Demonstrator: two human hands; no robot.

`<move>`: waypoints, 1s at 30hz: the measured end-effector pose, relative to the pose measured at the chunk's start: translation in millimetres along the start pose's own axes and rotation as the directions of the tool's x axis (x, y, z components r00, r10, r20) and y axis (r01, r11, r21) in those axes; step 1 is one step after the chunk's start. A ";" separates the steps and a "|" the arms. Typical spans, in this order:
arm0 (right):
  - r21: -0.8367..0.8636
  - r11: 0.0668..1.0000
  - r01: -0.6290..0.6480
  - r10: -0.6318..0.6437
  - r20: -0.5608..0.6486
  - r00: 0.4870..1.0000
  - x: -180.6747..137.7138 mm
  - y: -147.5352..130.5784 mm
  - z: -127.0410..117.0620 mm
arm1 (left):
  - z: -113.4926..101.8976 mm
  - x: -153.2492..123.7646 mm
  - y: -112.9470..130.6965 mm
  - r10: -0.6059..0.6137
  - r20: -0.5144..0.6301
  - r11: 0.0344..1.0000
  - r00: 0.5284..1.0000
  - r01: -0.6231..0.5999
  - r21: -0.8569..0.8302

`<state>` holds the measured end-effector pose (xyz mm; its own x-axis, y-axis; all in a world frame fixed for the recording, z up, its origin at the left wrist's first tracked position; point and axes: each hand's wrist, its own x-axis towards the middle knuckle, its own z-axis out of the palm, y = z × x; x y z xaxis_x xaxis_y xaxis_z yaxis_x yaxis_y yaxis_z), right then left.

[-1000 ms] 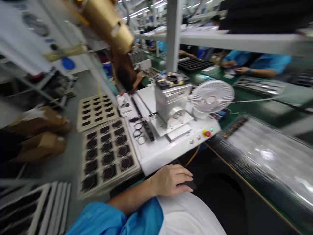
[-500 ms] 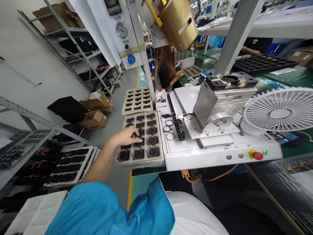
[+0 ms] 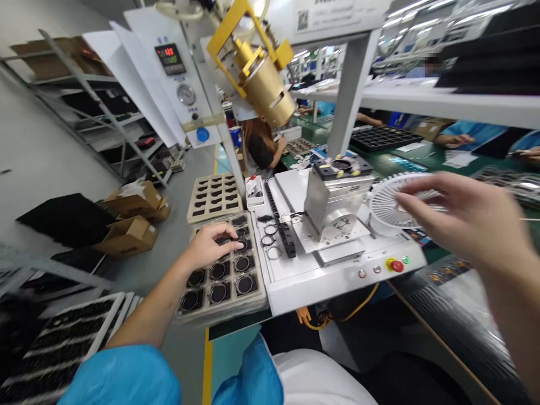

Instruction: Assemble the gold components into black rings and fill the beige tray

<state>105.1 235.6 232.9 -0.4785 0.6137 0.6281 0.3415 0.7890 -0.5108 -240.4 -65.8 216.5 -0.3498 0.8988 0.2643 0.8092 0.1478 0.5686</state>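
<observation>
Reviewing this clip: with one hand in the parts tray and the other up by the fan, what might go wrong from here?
The left hand rests its fingers on the parts tray, which seems to sit near the bench edge; a push might tip it. The right hand is raised and blurred close to the white fan and might knock it.
</observation>
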 end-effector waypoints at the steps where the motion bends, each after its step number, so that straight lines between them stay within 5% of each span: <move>1: 0.049 0.997 0.067 -0.068 0.015 0.998 19.2 -5.0 5.2 | 3.2 6.7 6.0 0.065 -0.039 0.998 0.997 -0.066 -0.011; 4: 0.064 0.955 0.291 -0.296 0.112 0.948 80.1 -15.0 26.1 | 10.2 25.0 23.7 0.250 -0.114 0.968 0.961 -0.252 -0.002; 9: 0.102 0.969 0.226 -0.247 0.496 0.833 135.8 -21.0 39.3 | 13.6 51.2 44.8 0.439 -0.151 0.898 0.886 -0.436 0.057; 11: 0.150 0.964 0.219 -0.265 0.514 0.816 138.2 -22.3 37.4 | 15.3 64.7 52.1 0.514 -0.143 0.858 0.846 -0.510 0.064; 13: 0.207 0.957 0.203 -0.275 0.422 0.864 132.5 -21.5 34.9 | 19.0 81.7 61.5 0.589 -0.141 0.807 0.796 -0.588 0.056; 16: 0.340 0.928 0.150 -0.210 0.149 0.966 111.2 -15.4 32.2 | 28.6 114.9 81.1 0.667 -0.180 0.738 0.723 -0.674 0.026; 19: 0.504 0.860 0.084 -0.090 -0.014 0.996 76.7 -7.2 28.4 | 40.2 156.5 103.7 0.717 -0.171 0.684 0.675 -0.729 -0.011; 25: 0.680 0.730 -0.077 0.075 0.032 0.997 -15.5 6.0 11.6 | 53.6 231.8 135.2 0.689 0.184 0.717 0.701 -0.697 -0.027; 30: 0.675 0.694 -0.251 0.265 0.085 0.961 -95.1 27.2 2.4 | 51.7 238.9 147.6 0.578 0.338 0.802 0.742 -0.594 -0.067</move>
<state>158.0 198.6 157.8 -0.4379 0.7957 0.4184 -0.1892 0.3734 -0.9082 -180.1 192.1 323.3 0.3679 0.8924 0.2614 0.8249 -0.4429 0.3512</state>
